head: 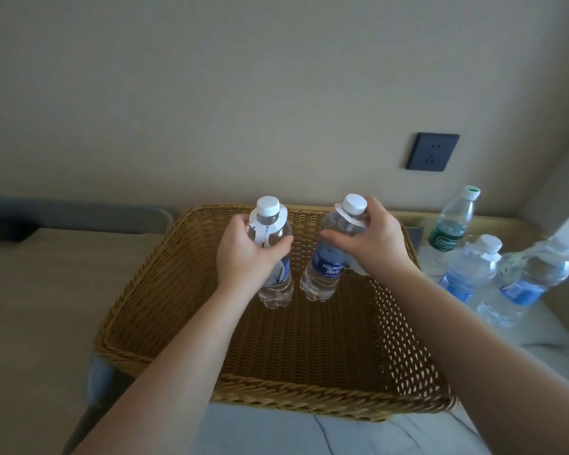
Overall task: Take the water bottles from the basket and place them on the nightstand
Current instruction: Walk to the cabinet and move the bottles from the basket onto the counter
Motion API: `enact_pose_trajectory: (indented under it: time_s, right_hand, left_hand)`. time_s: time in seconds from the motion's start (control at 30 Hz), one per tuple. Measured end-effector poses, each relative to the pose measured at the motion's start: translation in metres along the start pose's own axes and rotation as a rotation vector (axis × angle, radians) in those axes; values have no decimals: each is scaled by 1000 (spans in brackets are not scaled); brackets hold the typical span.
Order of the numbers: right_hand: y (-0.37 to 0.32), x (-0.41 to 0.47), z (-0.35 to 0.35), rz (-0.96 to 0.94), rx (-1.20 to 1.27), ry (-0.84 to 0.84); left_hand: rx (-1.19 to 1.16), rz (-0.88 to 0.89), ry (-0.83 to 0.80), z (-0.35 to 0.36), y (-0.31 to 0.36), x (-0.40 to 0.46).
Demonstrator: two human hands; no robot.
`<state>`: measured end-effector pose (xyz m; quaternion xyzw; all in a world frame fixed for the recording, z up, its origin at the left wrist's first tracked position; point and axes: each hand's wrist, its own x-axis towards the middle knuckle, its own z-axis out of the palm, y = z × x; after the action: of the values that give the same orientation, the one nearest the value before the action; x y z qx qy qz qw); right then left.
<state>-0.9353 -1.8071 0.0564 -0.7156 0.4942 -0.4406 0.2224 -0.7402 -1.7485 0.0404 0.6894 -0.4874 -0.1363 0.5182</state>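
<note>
head view:
left hand (243, 254): wrapped around the upper body of the left Aquafina bottle (274, 257), fingers closed on it just under the neck tag.
right hand (375, 238): clamped on the shoulder of the right Aquafina bottle (327, 264), thumb on the near side, fingers round the far side by the cap.
left bottle: upright, white cap on top, white paper collar at the neck, blue label mostly hidden by the hand. Sits over the far half of the wicker basket (165, 287), about 11 o'clock from basket centre. Can't tell if the base touches the basket floor.
right bottle: tilted slightly, cap leaning toward 1 o'clock, blue label readable. Just beside the left bottle, not touching, about 12 o'clock from basket centre. Base contact also unclear.
basket: rectangular, tan weave, nothing else visible inside.
nightstand (546, 339): pale marbled top, at 3 o'clock from the basket.
on nightstand: green-label bottle (454, 221) standing at the back; two blue-label bottles (470, 267) (532, 277) in front of it, close together, the right one blurred.
wall socket (432, 152): dark plate, at 1 o'clock above the basket.
</note>
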Motion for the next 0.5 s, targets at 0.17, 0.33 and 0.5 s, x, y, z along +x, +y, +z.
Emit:
enact_pose_trajectory:
  time_s: [0.17,0.33,0.5]
  right_hand:
    - [-26,-4,-80,-49,45,122]
    - [-36,-12,-176,-99,9,291]
    - [-15,-26,-258,-126,-19,300]
  left_hand:
    - [-62,115,-24,10,61,-14]
    - [-177,204,-51,34,143,-33]
    - [-231,310,-49,75,209,-68]
